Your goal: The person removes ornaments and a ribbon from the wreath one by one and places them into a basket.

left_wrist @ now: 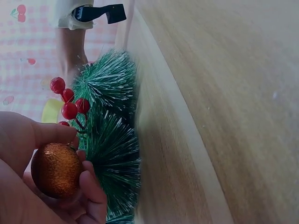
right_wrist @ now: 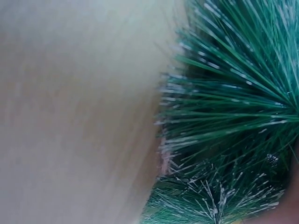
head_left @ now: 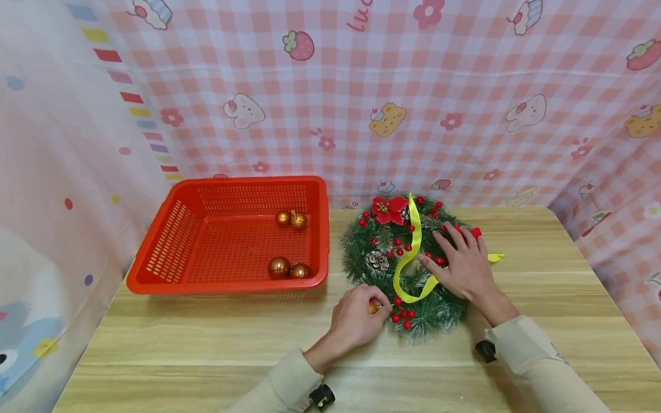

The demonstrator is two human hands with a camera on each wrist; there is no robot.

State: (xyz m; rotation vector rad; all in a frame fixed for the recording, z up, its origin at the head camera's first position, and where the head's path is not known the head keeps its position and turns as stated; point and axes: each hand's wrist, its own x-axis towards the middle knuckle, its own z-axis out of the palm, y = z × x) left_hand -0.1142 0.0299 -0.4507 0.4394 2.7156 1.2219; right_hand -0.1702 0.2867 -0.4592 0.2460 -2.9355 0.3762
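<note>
A green wreath [head_left: 426,318] with red berries, pinecones and a red flower [head_left: 388,210] lies on the table. My left hand [head_left: 356,315] is at its lower left edge, holding a glittery orange-gold ball ornament [left_wrist: 57,170] between curled fingers and thumb. In the left wrist view the ball sits close beside the berries [left_wrist: 69,110] and green needles. My right hand [head_left: 467,267] rests with spread fingers on the wreath's right side. A yellow ribbon [head_left: 415,229] winds across the wreath and passes under that hand. Only needles and a sliver of skin show in the right wrist view.
To the left stands a red plastic basket [head_left: 227,285] with several gold and bronze balls [head_left: 279,267] inside, toward its right end. The wooden table [head_left: 217,344] extends in front. A pink checked curtain [head_left: 335,103] hangs behind its back edge.
</note>
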